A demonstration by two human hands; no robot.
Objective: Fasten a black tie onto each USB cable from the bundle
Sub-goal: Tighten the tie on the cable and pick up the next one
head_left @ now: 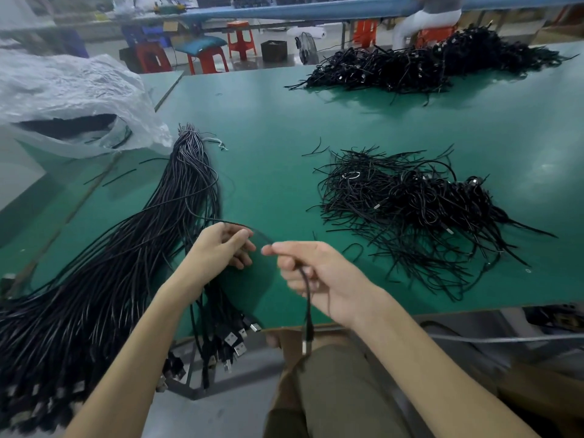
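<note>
Your right hand [319,276] pinches one USB cable [307,298], its plug dangling past the near edge of the table [268,121]. Your left hand [221,248] curls round that cable beside the bundle [132,254] along the left edge.

Bright, even overhead light; soft sheen across the green table [474,128]; faint shadows; wide-angle bowing at edges; slight motion blur; hazy far background.
</note>
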